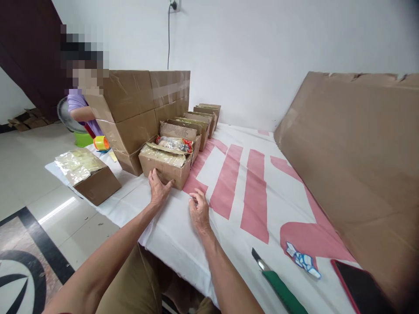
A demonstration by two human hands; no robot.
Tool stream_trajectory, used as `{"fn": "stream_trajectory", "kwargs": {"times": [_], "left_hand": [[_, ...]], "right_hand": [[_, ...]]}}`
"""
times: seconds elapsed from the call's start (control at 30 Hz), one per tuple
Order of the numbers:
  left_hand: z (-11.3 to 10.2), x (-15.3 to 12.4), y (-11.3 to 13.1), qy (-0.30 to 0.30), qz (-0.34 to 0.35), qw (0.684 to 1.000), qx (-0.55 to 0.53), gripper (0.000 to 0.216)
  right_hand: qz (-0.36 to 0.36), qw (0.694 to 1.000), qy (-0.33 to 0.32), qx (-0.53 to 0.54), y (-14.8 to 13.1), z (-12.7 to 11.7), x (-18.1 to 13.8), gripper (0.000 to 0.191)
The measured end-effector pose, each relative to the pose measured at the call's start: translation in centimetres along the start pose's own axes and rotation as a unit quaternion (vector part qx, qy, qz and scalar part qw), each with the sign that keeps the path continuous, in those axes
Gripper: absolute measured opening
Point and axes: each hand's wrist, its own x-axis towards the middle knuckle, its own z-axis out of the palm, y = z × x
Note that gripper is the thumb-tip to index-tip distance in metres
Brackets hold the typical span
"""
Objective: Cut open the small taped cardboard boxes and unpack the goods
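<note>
Box row, six; left hand touches nearest; right hand beside.

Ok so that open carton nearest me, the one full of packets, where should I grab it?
Probably the carton by its two end walls, low down, one hand from each side. Its top is open with loose flaps, and the next box stands close behind. Your left hand touches the front wall; the right hand rests on the cloth.

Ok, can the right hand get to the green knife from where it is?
Probably yes. The right hand rests on the tablecloth, and the green knife lies on the same cloth further to its right by the near edge, with only bare cloth between them.
</note>
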Motion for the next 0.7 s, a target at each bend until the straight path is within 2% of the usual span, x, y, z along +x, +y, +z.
{"fn": "stream_trajectory", "kwargs": {"times": [0.13,0.23,0.33,0.4,0.47,0.5,0.57,0.63,0.7], "left_hand": [[0.4,0.2,0.2,-0.010,-0.006,1.000,-0.007,0.093],[-1.0,-1.6,-0.1,-0.045,-0.013,0.999,0.001,0.079],[-4.5,-5.6,-0.3,-0.128,0.040,0.990,0.034,0.066],[-7.9,-8.5,0.0,-0.207,0.133,0.968,0.046,0.057],[-11.9,-10.4,1.0,-0.254,0.229,0.939,0.030,0.046],[-14.0,-10.6,1.7,-0.249,0.263,0.932,0.024,0.041],[-18.4,-9.1,2.8,-0.178,0.289,0.940,0.032,0.036],[-22.7,-5.3,3.0,-0.046,0.260,0.962,0.067,0.035],[-26.6,-0.2,1.8,0.080,0.188,0.975,0.086,0.037]], "right_hand": [[0.004,1.000,-0.004,-0.002,0.0,-0.2,0.1,0.023],[0.004,1.000,-0.007,-0.002,0.0,-0.3,0.3,0.024],[0.002,1.000,-0.005,-0.004,0.0,-0.4,0.6,0.026],[0.001,1.000,-0.005,-0.007,0.1,-0.5,0.8,0.028],[0.001,1.000,-0.007,-0.010,0.1,-0.6,1.1,0.031],[0.002,1.000,-0.008,-0.011,0.1,-0.7,1.2,0.031],[0.003,1.000,-0.009,-0.016,0.2,-0.8,1.6,0.032],[0.005,1.000,-0.012,-0.021,0.4,-0.9,2.1,0.031],[0.008,0.999,-0.020,-0.026,0.4,-0.9,2.6,0.031]]}}
